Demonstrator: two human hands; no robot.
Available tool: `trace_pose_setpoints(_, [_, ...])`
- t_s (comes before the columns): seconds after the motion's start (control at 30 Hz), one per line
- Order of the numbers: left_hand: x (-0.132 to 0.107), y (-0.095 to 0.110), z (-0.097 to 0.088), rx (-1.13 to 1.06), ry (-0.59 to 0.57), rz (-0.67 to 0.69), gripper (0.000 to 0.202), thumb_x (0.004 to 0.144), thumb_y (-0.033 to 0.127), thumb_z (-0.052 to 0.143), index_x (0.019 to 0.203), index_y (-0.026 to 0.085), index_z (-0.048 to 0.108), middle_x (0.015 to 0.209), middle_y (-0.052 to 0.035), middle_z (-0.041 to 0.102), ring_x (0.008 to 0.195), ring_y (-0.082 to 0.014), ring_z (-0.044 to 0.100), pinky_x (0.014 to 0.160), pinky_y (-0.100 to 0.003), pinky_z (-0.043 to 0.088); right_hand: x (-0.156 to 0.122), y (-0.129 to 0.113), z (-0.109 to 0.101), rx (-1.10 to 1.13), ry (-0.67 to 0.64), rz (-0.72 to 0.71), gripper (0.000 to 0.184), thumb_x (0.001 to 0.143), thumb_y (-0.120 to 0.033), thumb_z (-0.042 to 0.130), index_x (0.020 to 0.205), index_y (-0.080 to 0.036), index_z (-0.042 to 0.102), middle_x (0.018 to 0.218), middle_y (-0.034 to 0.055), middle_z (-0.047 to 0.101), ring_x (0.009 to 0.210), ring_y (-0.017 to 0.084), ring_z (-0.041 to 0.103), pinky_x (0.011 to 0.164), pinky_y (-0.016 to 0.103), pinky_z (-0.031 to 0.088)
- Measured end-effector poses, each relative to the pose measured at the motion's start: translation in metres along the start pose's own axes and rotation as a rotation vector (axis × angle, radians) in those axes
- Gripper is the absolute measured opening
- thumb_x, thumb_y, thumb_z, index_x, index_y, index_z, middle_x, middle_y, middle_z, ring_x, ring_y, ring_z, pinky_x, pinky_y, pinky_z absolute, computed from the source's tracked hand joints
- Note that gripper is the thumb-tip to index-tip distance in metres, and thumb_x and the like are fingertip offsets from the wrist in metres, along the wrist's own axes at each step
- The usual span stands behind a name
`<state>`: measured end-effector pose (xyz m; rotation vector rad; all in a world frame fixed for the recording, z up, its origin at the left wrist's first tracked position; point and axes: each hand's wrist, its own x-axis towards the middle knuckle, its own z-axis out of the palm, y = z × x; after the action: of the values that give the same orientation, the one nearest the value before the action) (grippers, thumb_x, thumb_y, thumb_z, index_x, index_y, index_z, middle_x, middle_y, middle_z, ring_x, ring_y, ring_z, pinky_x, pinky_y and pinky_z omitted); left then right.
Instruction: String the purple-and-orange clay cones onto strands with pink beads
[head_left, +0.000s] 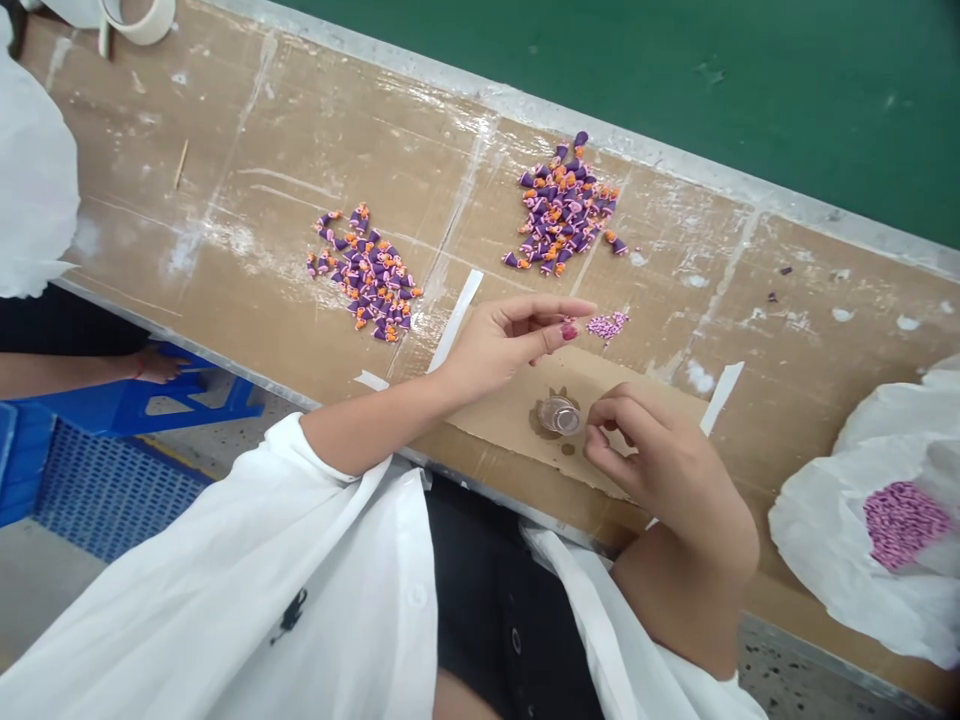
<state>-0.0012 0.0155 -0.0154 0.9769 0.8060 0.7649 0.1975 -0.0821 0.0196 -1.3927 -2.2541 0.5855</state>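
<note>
My left hand (510, 340) is over the cardboard, thumb and fingertips closed together beside a small heap of tiny pink-purple pieces (607, 326). Whatever is between those fingertips is too small to name. Close by, my right hand (652, 445) is curled with thumb and forefinger pinched; what they hold, if anything, cannot be made out. Just left of it a small clear cup (560, 416) stands on a cardboard sheet (510, 425), with dark wet spots around it. Beyond my hands lie two heaps of small purple, orange and pink figures, one to the left (371, 275) and one farther back (566, 210).
White tape strips (456, 320) flank the cardboard sheet. At right, a crumpled white wrapping (825, 520) holds many pink pieces (906, 522). A thin stick (181, 165) and a tape roll (142, 22) lie at left. Another person's hand (157, 365) rests near a blue plastic stool (225, 395).
</note>
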Motion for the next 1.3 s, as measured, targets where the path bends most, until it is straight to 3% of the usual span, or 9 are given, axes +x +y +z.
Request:
trace_pose_setpoints(0.17, [0.001,-0.002,-0.001,-0.05,-0.007,0.01,0.051,0.078,0.046,0.086,0.123,0.024,0.073,0.077,0.0028,0.066,0.069,-0.0077,0.053,0.064,-0.023,0.044,-0.001,0.001,0.008,-0.046,-0.011,0.011,0.014,0.097,-0.015,0.054,0.088,-0.024,0.049,0.078,-0.0021,0.057,0.061,0.01,0.052,0.058,0.023,0.043])
trace_pose_setpoints(0.33, [0.003,0.0,0.0,-0.105,-0.033,0.007,0.045,0.073,0.048,0.089,0.102,0.018,0.073,0.085,0.0012,0.068,0.083,-0.0081,0.061,0.08,-0.024,0.05,-0.001,0.0,0.008,-0.088,-0.038,0.011,0.015,0.098,-0.016,0.053,0.087,-0.024,0.049,0.079,-0.0017,0.059,0.064,0.011,0.055,0.059,0.023,0.044])
trace_pose_setpoints(0.43, [0.002,0.002,0.001,-0.145,-0.044,-0.015,0.047,0.071,0.049,0.09,0.097,0.017,0.069,0.087,0.001,0.069,0.085,-0.0076,0.064,0.077,-0.022,0.05,0.0,-0.003,0.004,-0.055,-0.006,0.011,0.015,0.098,-0.015,0.055,0.087,-0.024,0.05,0.079,-0.0017,0.059,0.064,0.01,0.054,0.058,0.024,0.043])
trace_pose_setpoints(0.57, [-0.002,0.007,0.005,-0.232,-0.11,-0.103,0.052,0.067,0.048,0.093,0.095,0.018,0.06,0.083,0.0029,0.069,0.076,-0.0067,0.065,0.065,-0.02,0.048,0.004,-0.01,0.002,0.072,0.24,0.024,0.021,0.089,-0.005,0.061,0.086,-0.024,0.053,0.077,-0.0029,0.057,0.065,0.011,0.054,0.059,0.025,0.044])
trace_pose_setpoints(0.7, [-0.009,0.009,0.01,-0.384,-0.237,-0.264,0.054,0.067,0.045,0.094,0.096,0.017,0.058,0.077,0.0053,0.069,0.072,-0.0064,0.067,0.068,-0.022,0.052,0.007,-0.015,0.017,0.168,0.624,0.043,0.024,0.083,-0.001,0.065,0.086,-0.024,0.058,0.074,-0.0038,0.056,0.063,0.013,0.056,0.056,0.029,0.045])
trace_pose_setpoints(0.8, [-0.015,0.008,0.014,-0.472,-0.313,-0.39,0.054,0.068,0.041,0.094,0.102,0.016,0.06,0.074,0.0064,0.07,0.067,-0.0048,0.066,0.07,-0.023,0.052,0.009,-0.019,0.03,0.141,0.76,0.067,0.023,0.081,-0.003,0.067,0.089,-0.024,0.062,0.077,-0.0026,0.061,0.064,0.014,0.06,0.054,0.03,0.048])
trace_pose_setpoints(1.1, [-0.018,0.008,0.019,-0.522,-0.335,-0.463,0.051,0.063,0.042,0.096,0.094,0.014,0.066,0.075,0.0055,0.071,0.066,-0.0041,0.066,0.075,-0.024,0.054,0.014,-0.024,0.033,-0.043,0.725,-0.001,0.025,0.079,0.0,0.068,0.085,-0.023,0.059,0.072,-0.0042,0.059,0.065,0.012,0.06,0.059,0.028,0.051])
trace_pose_setpoints(1.3, [-0.017,0.01,0.018,-0.478,-0.333,-0.451,0.053,0.061,0.043,0.097,0.092,0.013,0.066,0.071,0.0052,0.071,0.062,-0.0043,0.066,0.068,-0.021,0.053,0.014,-0.027,0.03,-0.172,0.696,-0.042,0.024,0.081,0.0,0.068,0.085,-0.022,0.058,0.075,-0.0018,0.06,0.065,0.012,0.059,0.058,0.026,0.052])
